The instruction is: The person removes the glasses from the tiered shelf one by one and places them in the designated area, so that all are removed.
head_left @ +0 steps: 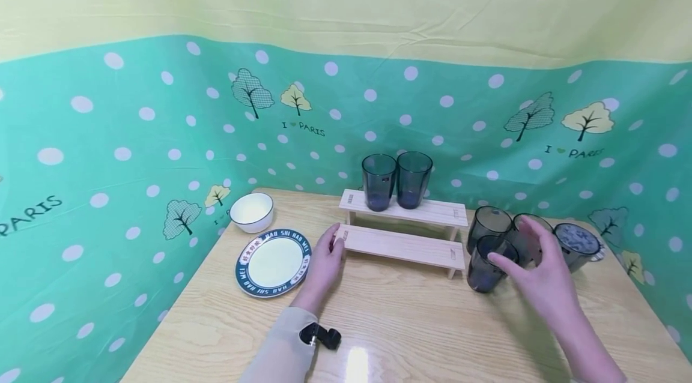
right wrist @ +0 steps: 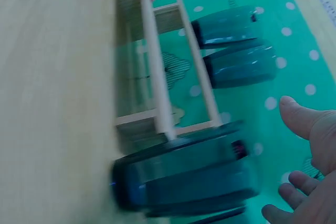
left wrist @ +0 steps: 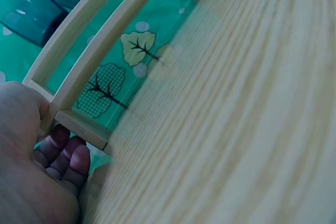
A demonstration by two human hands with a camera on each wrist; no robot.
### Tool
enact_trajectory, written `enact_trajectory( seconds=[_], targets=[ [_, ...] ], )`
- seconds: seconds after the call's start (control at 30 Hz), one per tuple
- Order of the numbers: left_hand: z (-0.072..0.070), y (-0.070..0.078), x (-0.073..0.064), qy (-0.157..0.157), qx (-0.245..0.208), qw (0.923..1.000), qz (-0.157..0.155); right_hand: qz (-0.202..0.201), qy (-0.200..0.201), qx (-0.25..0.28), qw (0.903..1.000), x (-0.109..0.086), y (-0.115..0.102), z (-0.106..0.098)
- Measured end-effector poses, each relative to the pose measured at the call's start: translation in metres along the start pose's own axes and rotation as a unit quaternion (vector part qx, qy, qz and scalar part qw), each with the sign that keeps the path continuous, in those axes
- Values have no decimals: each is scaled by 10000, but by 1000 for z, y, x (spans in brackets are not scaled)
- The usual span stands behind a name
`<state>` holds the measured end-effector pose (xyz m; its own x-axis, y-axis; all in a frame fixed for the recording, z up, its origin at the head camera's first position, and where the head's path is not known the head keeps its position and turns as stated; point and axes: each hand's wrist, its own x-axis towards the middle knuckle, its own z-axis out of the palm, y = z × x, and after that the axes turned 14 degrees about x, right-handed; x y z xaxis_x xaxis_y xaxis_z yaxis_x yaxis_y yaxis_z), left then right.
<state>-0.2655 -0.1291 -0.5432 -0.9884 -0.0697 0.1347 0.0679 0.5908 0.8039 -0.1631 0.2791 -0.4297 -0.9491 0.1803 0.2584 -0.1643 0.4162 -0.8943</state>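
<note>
A two-step wooden rack point(head_left: 402, 246) stands mid-table, with two dark tinted glasses point(head_left: 379, 182) upright on its upper step. My left hand point(head_left: 326, 258) grips the left end of the lower step; in the left wrist view its curled fingers point(left wrist: 79, 158) are at the short leg. On the right, my right hand point(head_left: 546, 281) is spread, thumb and fingers apart, beside the front tinted glass point(head_left: 483, 269). The right wrist view shows that hand point(right wrist: 315, 166) clear of the glass point(right wrist: 189, 179). Behind stand more tinted glasses point(head_left: 489, 218), partly covered by the hand.
A white plate point(head_left: 248, 272) with a dark lettered rim lies left of the rack. Behind it sits a white bowl point(head_left: 251, 212). Far right is a vessel with a blue patterned top point(head_left: 578, 239). A green dotted cloth point(head_left: 162, 149) hangs around the wooden table point(head_left: 411, 323).
</note>
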Motion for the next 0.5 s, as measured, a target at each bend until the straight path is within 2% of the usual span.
enact_trajectory(
  seconds=[0.1, 0.27, 0.5],
  targets=[
    [0, -1, 1, 17, 13, 10000, 10, -170, 36, -3, 9998, 8, -16, 1],
    [1, -2, 2, 23, 18, 10000, 26, -358, -126, 128, 9992, 22, -39, 9],
    [1, -1, 1, 28, 24, 10000, 60, -565, -414, 517, 9962, 45, -58, 29]
  ],
)
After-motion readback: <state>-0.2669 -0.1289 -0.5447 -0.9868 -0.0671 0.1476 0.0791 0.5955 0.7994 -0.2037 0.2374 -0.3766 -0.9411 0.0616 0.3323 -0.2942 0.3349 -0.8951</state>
